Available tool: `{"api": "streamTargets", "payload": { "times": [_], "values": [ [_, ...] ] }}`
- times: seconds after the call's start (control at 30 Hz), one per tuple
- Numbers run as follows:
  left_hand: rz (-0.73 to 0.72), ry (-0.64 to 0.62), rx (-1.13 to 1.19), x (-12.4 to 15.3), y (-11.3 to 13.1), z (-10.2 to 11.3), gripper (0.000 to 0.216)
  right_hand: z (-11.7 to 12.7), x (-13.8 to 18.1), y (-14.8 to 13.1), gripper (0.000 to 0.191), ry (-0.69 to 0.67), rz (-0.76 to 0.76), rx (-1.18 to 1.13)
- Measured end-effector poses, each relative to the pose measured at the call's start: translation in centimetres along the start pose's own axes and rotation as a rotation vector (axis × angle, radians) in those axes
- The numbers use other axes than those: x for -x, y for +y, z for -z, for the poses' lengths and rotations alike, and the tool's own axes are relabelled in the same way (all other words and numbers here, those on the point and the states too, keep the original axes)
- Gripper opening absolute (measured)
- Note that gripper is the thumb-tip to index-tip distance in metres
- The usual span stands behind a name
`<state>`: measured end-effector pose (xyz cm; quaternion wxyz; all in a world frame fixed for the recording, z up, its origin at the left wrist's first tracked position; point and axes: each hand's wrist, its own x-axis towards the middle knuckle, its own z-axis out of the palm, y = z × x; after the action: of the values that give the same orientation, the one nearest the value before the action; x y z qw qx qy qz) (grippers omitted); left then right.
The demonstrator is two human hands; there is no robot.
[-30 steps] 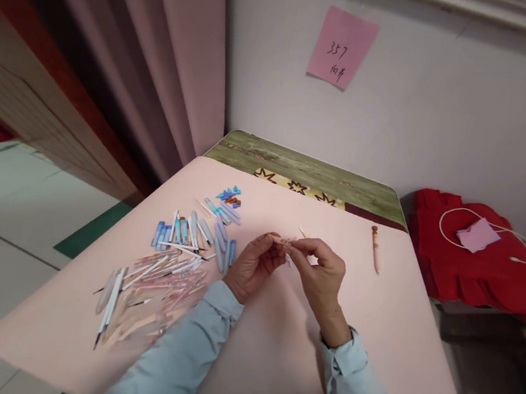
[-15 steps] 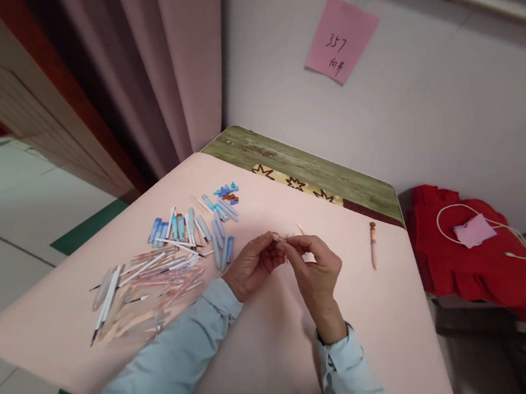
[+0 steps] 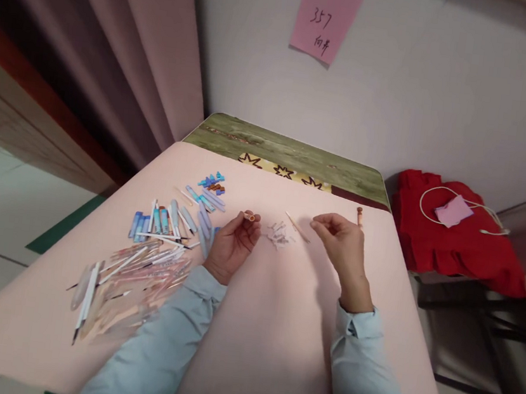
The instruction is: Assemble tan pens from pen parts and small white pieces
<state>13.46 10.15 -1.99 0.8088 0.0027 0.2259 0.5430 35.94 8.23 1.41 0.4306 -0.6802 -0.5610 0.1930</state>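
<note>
Since the earlier frame, the two hands have parted: the right hand [image 3: 339,241] has gone away to the right, while the left hand [image 3: 232,247] remains above the middle of the table [image 3: 265,338]. The grip of the left hand is closed around a small tube [image 3: 251,218], whose round open end, with an orange-brown rim, shows at the fingertips. In the right grip, thumb and forefinger are brought close together; I cannot tell if they touch, or if something tiny is between them.

Between the hands there is now a clear gap. In it lie a loose pile of small whitish pieces [image 3: 279,234], which look thin and translucent, and a slender pointed stick [image 3: 297,227], placed at a slant near the right hand. A pen with a brown knob [image 3: 360,215] is partly hidden behind this hand, near the right edge.

The near middle of the table is open room, with a smooth, pale pink surface. Its far edge meets a strip with green wood grain [image 3: 289,141]. The left side is crowded: a heap of slim pens and brushes [image 3: 152,273] spreads toward the left edge, some white with dark tips, others pinkish and glossy. Above it are short blue barrels [image 3: 142,225], rounded and smooth, and farther, small blue and brown caps [image 3: 212,180]. Beyond the right edge lies a soft red cloth [image 3: 458,246] with folded borders.
</note>
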Motion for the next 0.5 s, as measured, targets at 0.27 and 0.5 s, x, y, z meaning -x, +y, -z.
{"api": "streamTargets", "payload": {
  "times": [0.27, 0.5],
  "values": [
    [0.037, 0.000, 0.008, -0.4, -0.4, 0.1, 0.029, -1.2, 0.2, 0.6, 0.009, -0.302, 0.079, 0.558],
    [0.056, 0.070, 0.031, -0.1, -0.8, -0.3, 0.027, -3.6, 1.1, -0.1, 0.017, -0.329, 0.053, 0.722]
  ]
}}
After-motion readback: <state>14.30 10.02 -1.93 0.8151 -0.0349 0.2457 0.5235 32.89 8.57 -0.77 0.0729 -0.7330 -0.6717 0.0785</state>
